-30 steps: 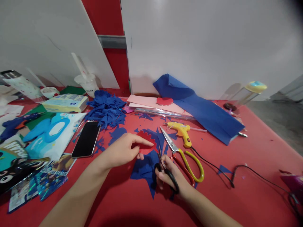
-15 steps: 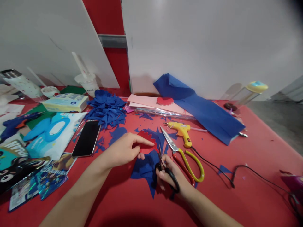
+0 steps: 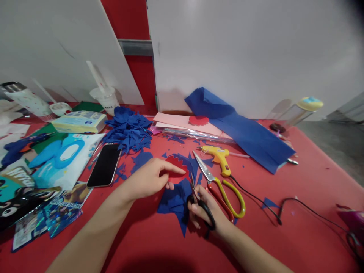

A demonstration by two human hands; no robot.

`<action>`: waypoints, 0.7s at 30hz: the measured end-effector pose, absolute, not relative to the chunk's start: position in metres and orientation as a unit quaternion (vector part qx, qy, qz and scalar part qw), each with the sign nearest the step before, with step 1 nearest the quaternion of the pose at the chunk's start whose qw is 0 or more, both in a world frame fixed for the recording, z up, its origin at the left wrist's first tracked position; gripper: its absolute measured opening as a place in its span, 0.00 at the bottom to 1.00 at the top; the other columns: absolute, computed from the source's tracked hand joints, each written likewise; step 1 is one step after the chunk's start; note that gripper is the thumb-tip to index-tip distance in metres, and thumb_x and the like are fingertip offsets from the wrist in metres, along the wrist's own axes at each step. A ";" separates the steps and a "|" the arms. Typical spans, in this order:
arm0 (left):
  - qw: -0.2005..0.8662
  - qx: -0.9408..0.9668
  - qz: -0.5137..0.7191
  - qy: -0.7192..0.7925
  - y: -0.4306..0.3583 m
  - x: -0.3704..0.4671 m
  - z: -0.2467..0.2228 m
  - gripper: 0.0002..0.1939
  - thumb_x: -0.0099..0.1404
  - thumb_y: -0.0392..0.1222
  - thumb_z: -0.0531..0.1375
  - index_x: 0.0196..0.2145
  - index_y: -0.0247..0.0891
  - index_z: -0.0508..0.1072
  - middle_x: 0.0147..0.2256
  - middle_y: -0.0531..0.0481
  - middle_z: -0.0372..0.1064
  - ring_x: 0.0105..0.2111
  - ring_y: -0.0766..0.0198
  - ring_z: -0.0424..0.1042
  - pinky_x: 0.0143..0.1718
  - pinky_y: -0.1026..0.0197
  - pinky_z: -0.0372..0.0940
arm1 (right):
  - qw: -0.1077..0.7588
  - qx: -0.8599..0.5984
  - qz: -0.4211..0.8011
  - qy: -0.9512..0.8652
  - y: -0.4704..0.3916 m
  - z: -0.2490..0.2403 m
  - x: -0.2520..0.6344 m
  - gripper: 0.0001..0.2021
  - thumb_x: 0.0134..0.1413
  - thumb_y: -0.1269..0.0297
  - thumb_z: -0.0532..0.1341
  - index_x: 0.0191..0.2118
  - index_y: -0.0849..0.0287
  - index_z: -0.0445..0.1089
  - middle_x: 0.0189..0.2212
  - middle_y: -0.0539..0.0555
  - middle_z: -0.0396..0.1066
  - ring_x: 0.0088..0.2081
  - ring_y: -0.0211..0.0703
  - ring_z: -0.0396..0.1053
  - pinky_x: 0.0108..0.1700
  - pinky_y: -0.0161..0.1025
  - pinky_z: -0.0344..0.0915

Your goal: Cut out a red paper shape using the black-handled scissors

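Observation:
A red scalloped paper piece [image 3: 174,167] is in my left hand [image 3: 152,176], held between thumb and fingers, with the index finger stretched across it. My right hand [image 3: 203,208] has its fingers in the black handles of small scissors [image 3: 209,216], whose blades point up beside the red piece's right edge. Blue paper pieces [image 3: 173,199] lie beneath and around both hands. Large scissors [image 3: 224,197] with red and yellow handles rest just to the right, near a yellow glue gun [image 3: 220,156].
A heap of blue cut pieces [image 3: 127,129] and a phone [image 3: 104,165] lie to the left, beside packets [image 3: 68,159]. Behind are a long blue sheet [image 3: 244,132], pink sheets [image 3: 176,120] and a cup [image 3: 105,99]. The glue gun's cord [image 3: 256,196] runs right.

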State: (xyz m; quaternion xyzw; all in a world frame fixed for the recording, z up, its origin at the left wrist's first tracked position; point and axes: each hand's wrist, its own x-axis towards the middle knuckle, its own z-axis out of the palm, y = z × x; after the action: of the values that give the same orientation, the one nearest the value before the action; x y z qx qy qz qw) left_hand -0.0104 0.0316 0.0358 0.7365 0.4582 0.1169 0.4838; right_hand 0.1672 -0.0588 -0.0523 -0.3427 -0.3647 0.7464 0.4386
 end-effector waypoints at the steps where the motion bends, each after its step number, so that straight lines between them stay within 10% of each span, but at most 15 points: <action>1: 0.485 0.735 0.117 0.459 0.032 -0.010 0.036 0.26 0.50 0.26 0.47 0.42 0.37 0.75 0.36 0.49 0.76 0.26 0.69 0.74 0.29 0.67 0.67 | 0.439 -0.343 0.747 -0.364 -0.059 -0.052 0.167 0.19 0.46 0.54 0.63 0.29 0.54 0.49 0.18 0.39 0.60 0.11 0.27 0.55 0.14 0.27 0.51; 21: 0.467 0.753 0.098 0.454 0.033 -0.013 0.036 0.28 0.47 0.25 0.46 0.42 0.37 0.75 0.32 0.49 0.76 0.25 0.68 0.73 0.29 0.67 0.66 | 0.416 -0.343 0.750 -0.384 -0.057 -0.063 0.169 0.21 0.45 0.55 0.65 0.30 0.54 0.49 0.11 0.35 0.56 0.08 0.27 0.54 0.11 0.23 0.49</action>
State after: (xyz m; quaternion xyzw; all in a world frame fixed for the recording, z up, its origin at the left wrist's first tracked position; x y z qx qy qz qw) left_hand -0.0130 0.0326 0.0361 0.7526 0.4539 0.0980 0.4669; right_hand 0.1688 -0.0567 -0.0634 -0.3425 -0.3845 0.7496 0.4158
